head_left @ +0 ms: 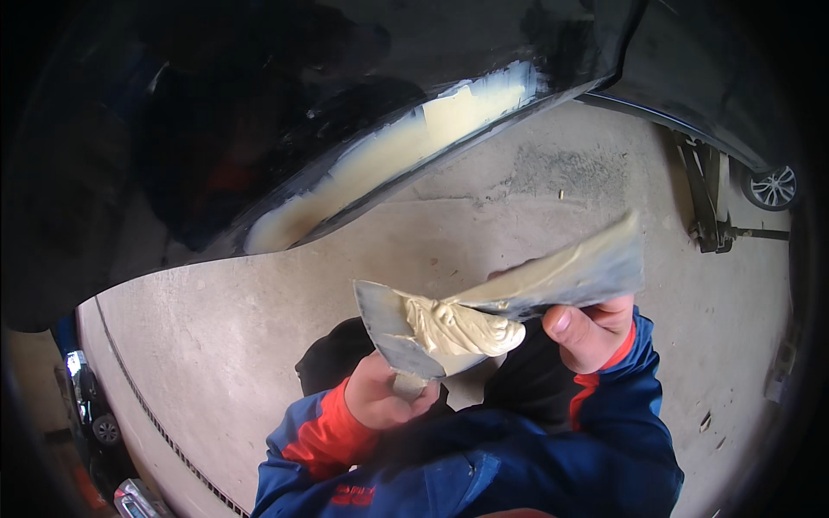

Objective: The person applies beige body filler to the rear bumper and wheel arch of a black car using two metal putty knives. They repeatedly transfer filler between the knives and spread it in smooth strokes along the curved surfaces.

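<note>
My left hand (382,395) is closed around the handle of a putty knife (378,315) with a wide grey blade. A thick mound of cream body filler (453,328) sits on that blade. In my right hand (596,332), thumb on the near side, is a flat grey spreader (596,272) coated with filler along its upper edge. The spreader's left end meets the filler on the knife. Ahead, the lower edge of a black car panel (285,112) carries a long smoothed strip of cream filler (389,151), whitish at its far right end.
The concrete floor (216,337) lies below, with small debris at the right. A metal lift arm (712,194) and a car wheel (771,187) are at the far right. A floor grate (164,423) and another dark car (95,414) show at the left.
</note>
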Demonstrator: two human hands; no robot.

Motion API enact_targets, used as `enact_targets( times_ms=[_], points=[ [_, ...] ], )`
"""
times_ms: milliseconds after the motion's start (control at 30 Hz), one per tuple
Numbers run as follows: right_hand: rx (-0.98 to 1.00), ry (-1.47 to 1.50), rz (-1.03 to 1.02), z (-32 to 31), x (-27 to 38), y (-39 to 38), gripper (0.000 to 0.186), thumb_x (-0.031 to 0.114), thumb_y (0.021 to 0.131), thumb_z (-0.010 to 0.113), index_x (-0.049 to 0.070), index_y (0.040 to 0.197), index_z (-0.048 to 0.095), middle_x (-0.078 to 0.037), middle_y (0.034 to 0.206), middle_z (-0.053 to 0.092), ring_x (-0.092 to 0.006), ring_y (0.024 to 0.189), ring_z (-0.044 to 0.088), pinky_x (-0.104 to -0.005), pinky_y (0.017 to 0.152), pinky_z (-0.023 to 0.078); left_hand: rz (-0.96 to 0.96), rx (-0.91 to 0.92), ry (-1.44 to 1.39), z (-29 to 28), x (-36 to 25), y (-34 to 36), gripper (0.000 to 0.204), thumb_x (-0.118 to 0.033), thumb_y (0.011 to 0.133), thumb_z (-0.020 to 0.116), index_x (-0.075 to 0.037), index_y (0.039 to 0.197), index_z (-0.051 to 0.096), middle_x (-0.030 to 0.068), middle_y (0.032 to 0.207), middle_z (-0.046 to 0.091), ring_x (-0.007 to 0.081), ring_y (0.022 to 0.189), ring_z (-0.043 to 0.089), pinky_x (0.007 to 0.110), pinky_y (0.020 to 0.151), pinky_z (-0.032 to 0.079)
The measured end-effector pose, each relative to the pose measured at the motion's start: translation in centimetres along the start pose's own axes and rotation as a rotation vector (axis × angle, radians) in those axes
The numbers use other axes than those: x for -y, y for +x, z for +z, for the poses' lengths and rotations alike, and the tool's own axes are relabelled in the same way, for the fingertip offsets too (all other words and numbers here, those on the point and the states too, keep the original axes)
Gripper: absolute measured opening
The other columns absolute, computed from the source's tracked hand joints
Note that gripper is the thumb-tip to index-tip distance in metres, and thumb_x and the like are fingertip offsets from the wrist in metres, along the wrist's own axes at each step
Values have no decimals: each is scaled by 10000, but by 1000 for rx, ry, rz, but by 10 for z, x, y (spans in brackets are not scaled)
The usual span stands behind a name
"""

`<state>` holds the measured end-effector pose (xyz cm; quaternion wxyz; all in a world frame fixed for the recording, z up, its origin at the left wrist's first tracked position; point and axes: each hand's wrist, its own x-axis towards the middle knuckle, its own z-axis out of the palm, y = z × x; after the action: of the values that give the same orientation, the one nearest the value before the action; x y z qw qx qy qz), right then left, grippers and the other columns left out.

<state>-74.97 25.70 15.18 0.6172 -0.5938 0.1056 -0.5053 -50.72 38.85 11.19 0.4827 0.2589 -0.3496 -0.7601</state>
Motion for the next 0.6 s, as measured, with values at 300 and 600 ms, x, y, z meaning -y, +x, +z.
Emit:
enact_targets(
  times_ms=[300, 600],
  points=[
    [410, -650, -32, -38, 4, 2, 452, -110, 826, 606, 7, 1259, 655, -193, 1106, 703, -311, 877, 723, -350, 755, 587, 159, -191, 52, -1, 7, -12, 802, -353, 769, 868, 156, 1261, 492, 92, 636, 524, 153, 504, 490, 268, 438, 398],
    [-287, -1522, -625, -71, -120, 62, 621, -101, 678, 591, 194, 1212, 713, -118, 1277, 635, -359, 1182, 572, -504, 1040, 436, 202, -249, -1, 8, -3, -31, 878, -473, 817, 803, 145, 1328, 446, 61, 707, 560, 113, 553, 476, 246, 471, 382]
  ],
)
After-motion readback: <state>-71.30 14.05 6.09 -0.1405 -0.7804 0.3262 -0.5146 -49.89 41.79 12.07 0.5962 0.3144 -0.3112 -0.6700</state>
